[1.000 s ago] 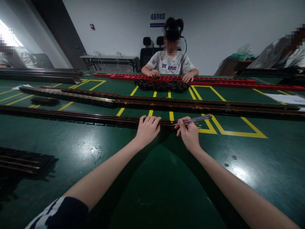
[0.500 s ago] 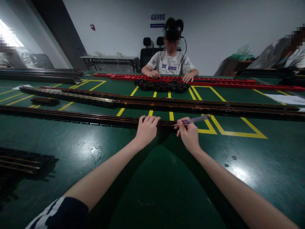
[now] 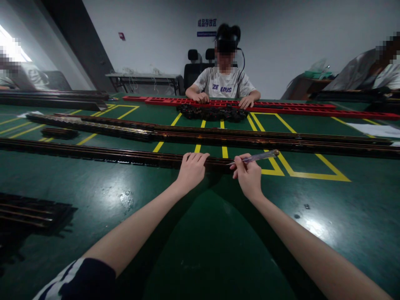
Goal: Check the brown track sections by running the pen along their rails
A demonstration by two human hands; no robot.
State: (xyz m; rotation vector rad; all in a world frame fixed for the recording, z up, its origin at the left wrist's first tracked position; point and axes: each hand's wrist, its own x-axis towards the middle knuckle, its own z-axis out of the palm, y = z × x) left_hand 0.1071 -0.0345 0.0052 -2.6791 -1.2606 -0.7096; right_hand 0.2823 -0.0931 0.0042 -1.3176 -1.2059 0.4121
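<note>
"One black stack of slats with copper-coloured lines [image 3: 31, 212] is lying nearest, on the left of the green tabletop [image 3: 359, 208]. What is lying beyond it?"

"A long, thin, dark strip with copper-coloured lines [image 3: 125, 157] is stretching from the left edge to between the two hands. The left hand [image 3: 191, 170] is resting over it, palm down, fingers half curled; whether it is gripping, I cannot tell."

"And the right hand [image 3: 248, 177]?"

"It is pinching a slim tool with a clear, purplish handle [image 3: 259, 156] like a pen, thumb and fingers closed around it. Its thin tip is pointing left at the strip's right end; I cannot tell if it is touching."

"How would you be handling that?"

"I'd be steadying the strip close beside the tip and moving the tool lightly, so nothing is slipping."

"Farther off?"

"More dark, long strips [image 3: 234, 136] are lying across the middle, then a heap of black parts [image 3: 212, 112] is sitting before red slotted rails [image 3: 312, 108], where a co-worker [image 3: 225, 79] is sitting."
</note>
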